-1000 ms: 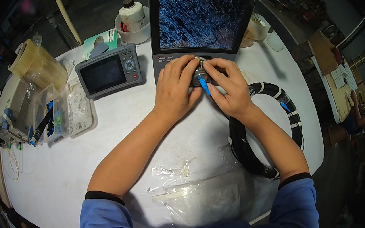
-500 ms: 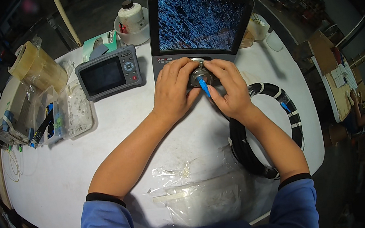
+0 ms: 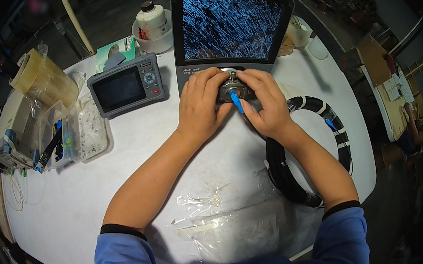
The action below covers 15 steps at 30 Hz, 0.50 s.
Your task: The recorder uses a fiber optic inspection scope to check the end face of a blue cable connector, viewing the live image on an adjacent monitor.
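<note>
A fibre inspection microscope (image 3: 179, 37) with a screen faces me, its display full of slanted blue-white streaks on black. A blue fibre connector (image 3: 236, 101) is plugged into the round metal holder (image 3: 231, 91) at its front, tail pointing toward me. My left hand (image 3: 199, 101) curls around the left side of the holder, fingertips partly hidden behind it. On the other side, my right hand (image 3: 266, 100) closes around the holder, with the thumb close beside the connector. Whether that thumb touches the connector is hard to see.
A coiled black cable (image 3: 278, 169) with white ties lies under my right forearm. Clear plastic bags (image 3: 232, 228) lie near the front. Left are a handheld tester (image 3: 127, 87), plastic boxes (image 3: 91, 128) and tape rolls (image 3: 43, 77); a bottle (image 3: 152, 20) stands behind.
The streaks on the screen have shifted and look sharper and more slanted, with a dull reddish patch low down. Both hands and the connector stay almost in place.
</note>
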{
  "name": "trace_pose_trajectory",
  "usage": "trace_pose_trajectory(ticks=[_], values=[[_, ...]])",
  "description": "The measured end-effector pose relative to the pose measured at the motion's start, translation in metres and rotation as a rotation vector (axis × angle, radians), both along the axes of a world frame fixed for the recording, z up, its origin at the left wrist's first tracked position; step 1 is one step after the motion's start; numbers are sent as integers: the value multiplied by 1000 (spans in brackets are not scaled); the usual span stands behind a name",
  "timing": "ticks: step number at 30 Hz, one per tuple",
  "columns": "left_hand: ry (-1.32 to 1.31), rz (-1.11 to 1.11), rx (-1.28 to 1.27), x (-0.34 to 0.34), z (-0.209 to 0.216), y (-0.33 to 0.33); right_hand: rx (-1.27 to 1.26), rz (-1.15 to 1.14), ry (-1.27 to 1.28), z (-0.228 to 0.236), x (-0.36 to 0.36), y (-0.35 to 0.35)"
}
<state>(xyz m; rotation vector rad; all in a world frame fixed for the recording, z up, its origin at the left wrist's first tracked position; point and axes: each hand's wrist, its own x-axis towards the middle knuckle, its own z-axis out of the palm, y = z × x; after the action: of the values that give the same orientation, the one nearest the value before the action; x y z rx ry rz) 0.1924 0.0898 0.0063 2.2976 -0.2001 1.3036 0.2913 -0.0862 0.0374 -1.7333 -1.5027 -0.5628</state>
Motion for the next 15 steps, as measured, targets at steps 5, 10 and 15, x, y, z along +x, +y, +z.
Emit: trace_pose_trajectory(ticks=[5,10,15], values=[[3,-5,-5,0,1,0,1,1,14,1,-1,0],[-9,-9,-6,1,1,0,-5,-7,11,1,-1,0],[3,-12,-8,0,1,1,-9,-9,22,0,-1,0]])
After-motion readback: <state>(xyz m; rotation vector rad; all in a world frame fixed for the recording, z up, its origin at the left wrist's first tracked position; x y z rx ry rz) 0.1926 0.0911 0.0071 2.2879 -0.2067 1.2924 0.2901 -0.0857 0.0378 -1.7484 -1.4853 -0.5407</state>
